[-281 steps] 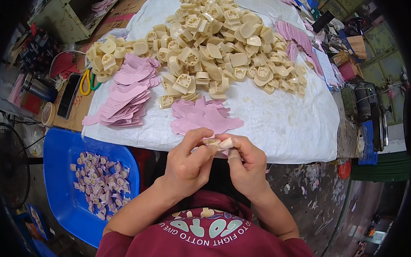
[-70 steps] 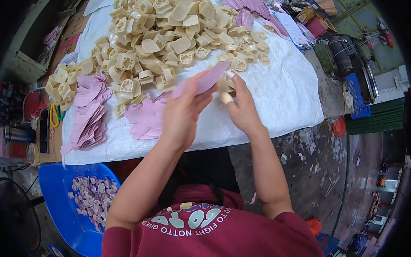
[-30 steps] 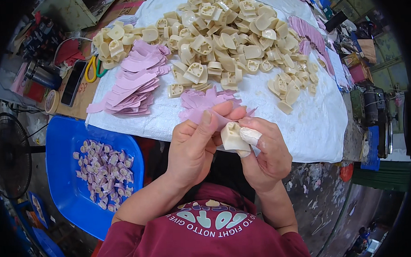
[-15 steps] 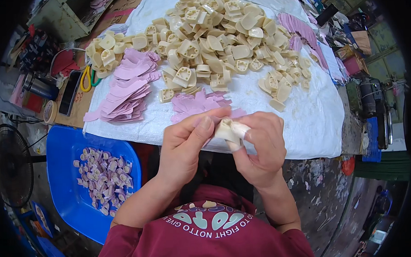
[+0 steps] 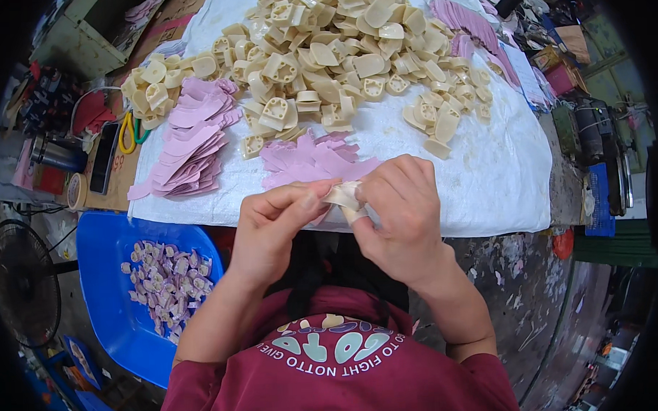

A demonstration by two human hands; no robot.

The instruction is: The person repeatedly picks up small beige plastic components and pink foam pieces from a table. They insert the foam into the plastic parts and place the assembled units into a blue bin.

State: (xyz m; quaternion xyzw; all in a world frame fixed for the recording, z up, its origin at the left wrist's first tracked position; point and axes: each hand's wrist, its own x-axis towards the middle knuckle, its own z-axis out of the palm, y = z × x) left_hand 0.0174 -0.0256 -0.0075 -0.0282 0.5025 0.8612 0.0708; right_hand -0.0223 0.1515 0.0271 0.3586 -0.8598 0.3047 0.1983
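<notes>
Between my two hands, just in front of the table edge, is a cream plastic shoe heel (image 5: 343, 195). My left hand (image 5: 266, 226) is closed, its thumb and forefinger pinching the heel's left side; a bit of pink material shows below those fingertips. My right hand (image 5: 402, 221) grips the heel from the right, with pale wraps on its thumb and a finger. My fingers hide part of the heel. Beyond my hands lie loose pink cut pieces (image 5: 309, 157), and behind them rises a large pile of cream heels (image 5: 324, 57).
Stacked pink pieces (image 5: 189, 149) sit left on the white cloth (image 5: 487, 178). A blue tub (image 5: 104, 300) holds several pink-covered pieces (image 5: 165, 280). Scissors with a yellow handle (image 5: 126, 133), a phone (image 5: 104, 159) and a tape roll (image 5: 76, 191) lie left. A fan (image 5: 26, 281) stands lower left.
Both hands have shifted slightly left and up in the picture, still holding the heel. The heel is turned, and my right hand's fingers are curled more over it. The whole view has shifted slightly.
</notes>
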